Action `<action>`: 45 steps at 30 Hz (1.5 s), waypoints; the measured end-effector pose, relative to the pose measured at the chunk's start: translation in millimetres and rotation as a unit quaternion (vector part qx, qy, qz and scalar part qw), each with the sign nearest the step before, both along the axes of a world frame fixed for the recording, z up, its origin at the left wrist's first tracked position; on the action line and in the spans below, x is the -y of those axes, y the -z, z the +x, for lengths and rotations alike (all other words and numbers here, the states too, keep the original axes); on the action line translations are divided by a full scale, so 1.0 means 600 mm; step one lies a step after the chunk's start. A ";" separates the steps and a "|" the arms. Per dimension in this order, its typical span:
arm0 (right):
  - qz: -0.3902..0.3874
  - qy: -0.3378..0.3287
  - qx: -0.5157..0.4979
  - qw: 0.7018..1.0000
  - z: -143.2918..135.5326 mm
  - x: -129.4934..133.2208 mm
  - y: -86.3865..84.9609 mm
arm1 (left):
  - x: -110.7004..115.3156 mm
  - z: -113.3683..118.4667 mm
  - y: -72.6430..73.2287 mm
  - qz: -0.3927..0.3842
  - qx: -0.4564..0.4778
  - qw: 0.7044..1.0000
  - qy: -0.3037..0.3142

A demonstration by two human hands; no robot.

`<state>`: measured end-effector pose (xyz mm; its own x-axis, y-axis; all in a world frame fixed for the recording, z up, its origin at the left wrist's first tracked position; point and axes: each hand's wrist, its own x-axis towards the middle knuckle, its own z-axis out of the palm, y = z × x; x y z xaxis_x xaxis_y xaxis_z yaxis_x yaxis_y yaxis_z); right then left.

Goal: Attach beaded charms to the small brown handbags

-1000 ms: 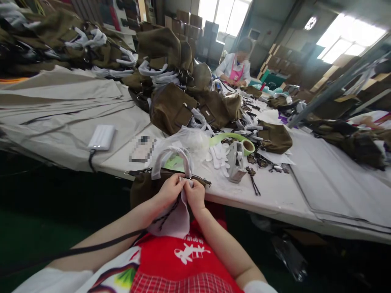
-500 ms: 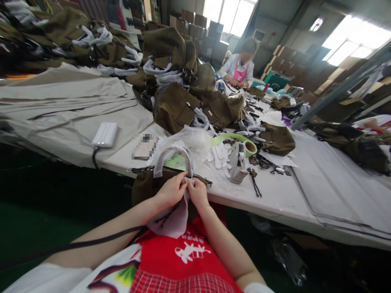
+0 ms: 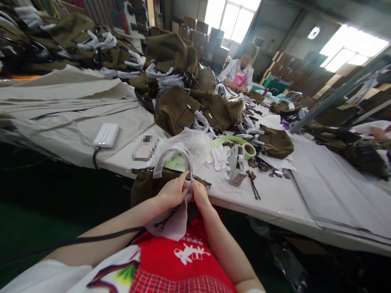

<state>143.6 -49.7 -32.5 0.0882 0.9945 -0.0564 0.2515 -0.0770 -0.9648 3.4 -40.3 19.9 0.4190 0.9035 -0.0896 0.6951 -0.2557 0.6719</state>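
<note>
From my distant seat I am looking down past a red apron (image 3: 189, 252), above which a pale sheet (image 3: 175, 226) is hanging with dark cords (image 3: 168, 217) lying against it. The left hand (image 3: 173, 192) is curling nearly closed, its index finger and thumb pinching white wrapping (image 3: 189, 191) at the foot of a bag handle (image 3: 172, 151). The right hand (image 3: 200, 194) is closing from the other side, thumb and bent fingers gripping the same wrapping; its fingertips are partly hiding from me. Beneath them the brown bag (image 3: 142, 189) is standing at the near edge of the table (image 3: 275, 199), its zipper end pointing toward the right. Close to that edge, left of the bag, a white box (image 3: 106, 135) is trailing a black cable; between the two a blurred flat item (image 3: 145, 148) is lying. Right of the handle, clear plastic (image 3: 195, 140), white cut-outs (image 3: 219, 159), a grey holder (image 3: 237, 167) and a green tape roll (image 3: 249, 150) are crowding together, and a dark tasselled charm (image 3: 253, 183) is lying nearer the edge. Farther in, brown bags (image 3: 175, 109) are piling up, and toward the table's far end a co-worker (image 3: 238, 77) is bending over it.
</note>
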 end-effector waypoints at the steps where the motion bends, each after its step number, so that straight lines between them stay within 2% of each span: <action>1: 0.006 -0.002 0.006 1.000 -0.001 0.000 0.000 | 0.000 -0.001 0.000 -0.001 0.011 1.000 0.001; 4: -0.013 0.002 -0.046 0.999 -0.007 0.000 0.003 | -0.004 -0.014 0.002 0.006 0.084 0.996 -0.017; 7: -0.025 0.020 -0.112 0.993 -0.015 0.000 0.008 | -0.012 -0.034 0.004 -0.001 0.157 0.981 -0.114; 9: -0.026 0.024 -0.131 0.991 -0.020 0.002 0.009 | -0.014 -0.043 0.008 -0.118 0.208 0.959 -0.152; 12: -0.042 0.033 -0.156 0.986 -0.025 0.005 0.007 | -0.009 -0.041 0.021 -0.338 0.288 0.888 -0.120; 14: -0.055 0.031 -0.150 0.987 -0.023 0.006 0.004 | -0.001 -0.032 0.031 -0.385 0.320 0.859 -0.109; 20: 0.014 -0.014 0.043 0.999 -0.008 0.011 -0.019 | 0.004 -0.022 0.046 -0.392 0.372 0.830 -0.136; 23: 0.002 -0.026 0.067 0.997 0.018 0.011 -0.038 | -0.006 -0.032 0.040 -0.385 0.372 0.835 -0.127; 24: 0.006 -0.005 0.073 0.997 0.038 0.008 -0.044 | -0.010 -0.037 0.037 -0.380 0.371 0.839 -0.120; 26: 0.049 0.093 0.113 0.988 0.098 0.000 -0.058 | -0.018 -0.048 0.031 -0.379 0.370 0.841 -0.109; 29: 0.115 0.295 0.214 0.924 0.221 -0.019 -0.079 | -0.027 -0.059 0.027 -0.396 0.352 0.843 -0.098; 30: 0.109 0.331 0.228 0.909 0.262 -0.026 -0.085 | -0.028 -0.060 0.027 -0.398 0.345 0.844 -0.099; 32: 0.067 0.314 0.209 0.923 0.327 -0.039 -0.092 | -0.030 -0.059 0.029 -0.396 0.336 0.847 -0.109; 34: 0.032 0.259 0.173 0.950 0.363 -0.051 -0.090 | -0.030 -0.054 0.033 -0.394 0.335 0.848 -0.122; 36: 0.022 0.231 0.147 0.962 0.372 -0.062 -0.083 | -0.030 -0.049 0.037 -0.395 0.339 0.844 -0.129; 40: 0.035 0.230 0.093 0.968 0.352 -0.068 -0.074 | -0.031 -0.047 0.041 -0.402 0.353 0.834 -0.136; 45: 0.099 0.252 0.058 0.961 0.325 -0.029 -0.084 | -0.030 -0.045 0.039 -0.394 0.360 0.833 -0.146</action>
